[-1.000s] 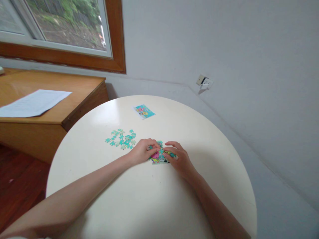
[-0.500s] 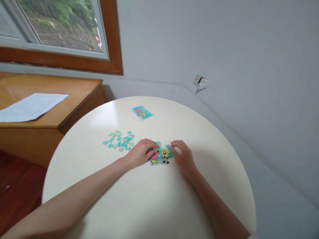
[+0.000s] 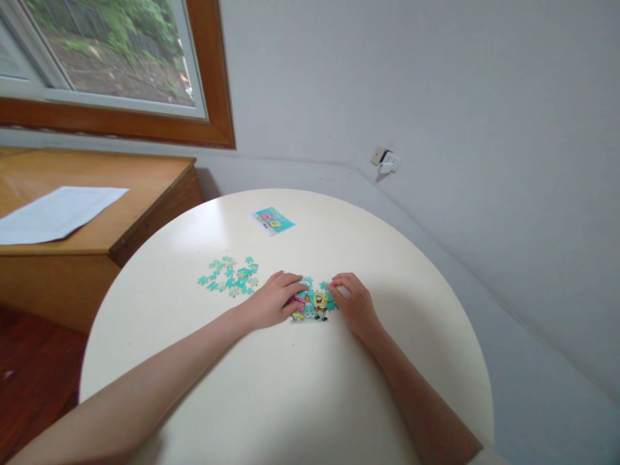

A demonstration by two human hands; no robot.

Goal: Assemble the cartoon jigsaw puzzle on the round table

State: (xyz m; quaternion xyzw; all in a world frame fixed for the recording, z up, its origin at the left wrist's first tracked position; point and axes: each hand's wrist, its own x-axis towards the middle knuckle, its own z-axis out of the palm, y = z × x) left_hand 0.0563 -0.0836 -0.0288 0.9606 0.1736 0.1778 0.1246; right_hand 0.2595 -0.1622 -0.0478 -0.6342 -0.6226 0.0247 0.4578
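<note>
A partly joined jigsaw puzzle point(image 3: 320, 306) with cartoon figures lies flat on the white round table, between my two hands. Over its left side rests my left hand point(image 3: 277, 298), thumb and fingers apart, covering part of a pink figure. My right hand point(image 3: 355, 300) is at the upper right edge, thumb and forefinger pinched on a small teal puzzle piece point(image 3: 324, 285); the fingers hide some of it. Left of my left hand is a loose pile of teal and pale green puzzle pieces point(image 3: 232, 279).
A picture card point(image 3: 274, 220) with similar figures lies toward the far side of the table point(image 3: 252, 387). Beyond the table at left, a wooden bench point(image 3: 159, 187) bears a white sheet point(image 3: 62, 213). A socket with a plug point(image 3: 385, 159) is on the wall.
My left thumb and fingers have spread slightly over the puzzle's left side. My right hand stays pinched at the upper right edge. The whole view has shifted a little.
</note>
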